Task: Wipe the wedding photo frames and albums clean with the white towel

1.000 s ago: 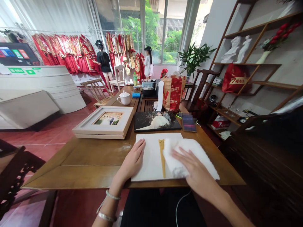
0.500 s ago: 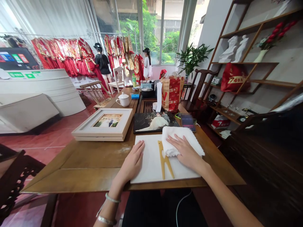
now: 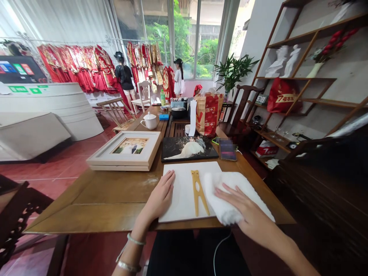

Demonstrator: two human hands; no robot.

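Note:
A white board (image 3: 179, 195) lies flat at the table's front edge. My left hand (image 3: 161, 193) rests along its left edge, fingers stretched out and close together. Out over the board's right side, my right hand (image 3: 238, 201) lies flat on a folded white towel (image 3: 253, 188), fingers extended and pressing down; its thumb is hidden. The towel covers the board's right part and hangs past it onto the table. Between my hands a yellow two-legged figure with cat ears and an oval hole (image 3: 196, 191) is on the board, apart from both hands.
Behind the board lie a dark photo panel (image 3: 189, 148) and a phone (image 3: 227, 149). A light wooden picture frame (image 3: 125, 151) is at the left. Farther back stand a lidded white teapot (image 3: 149, 121) and a red paper bag (image 3: 209, 115). Two people are near the clothes racks.
My right hand has slid the towel right and toward me, uncovering the board's upper right part. The towel looks more spread. My left hand has stayed in place.

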